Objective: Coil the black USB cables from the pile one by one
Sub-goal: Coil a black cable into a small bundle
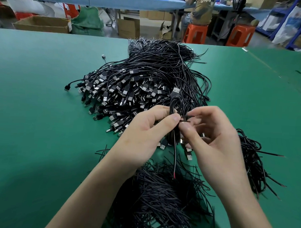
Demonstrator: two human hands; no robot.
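The only legible writing is the partial word "OWN" on the shirt (pixel 203 6) of a person seated in the background; the rest of the print cannot be read. No marking can be read on any cable.

The cable (pixel 176 104) is thin and black. It is wound into a small, narrow coil and held upright above the near edge of the pile (pixel 139 82). Its silver-tipped USB plug (pixel 176 90) projects from the top of the coil. One loose end hangs down from the coil between the wrists, and a red core is exposed at its tip.

The pile consists of many identical black cables, with the plugs fanned towards the near left and the leads trailing to the far edge of the green counter (pixel 36 92).

The coil is pinched between thumb and forefinger of the left hand (pixel 145 130), the remaining fingers being curled behind it. A short black strand (pixel 185 118) lying across the coil is pinched at the fingertips of the right hand (pixel 214 133). The hands are held close together, nearly touching at the coil.

A heap (pixel 160 191) of short black strands lies beneath the forearms. A bundle (pixel 252 160) of black cables lies to the right. Two orange stools (pixel 195 33) stand beyond the counter.
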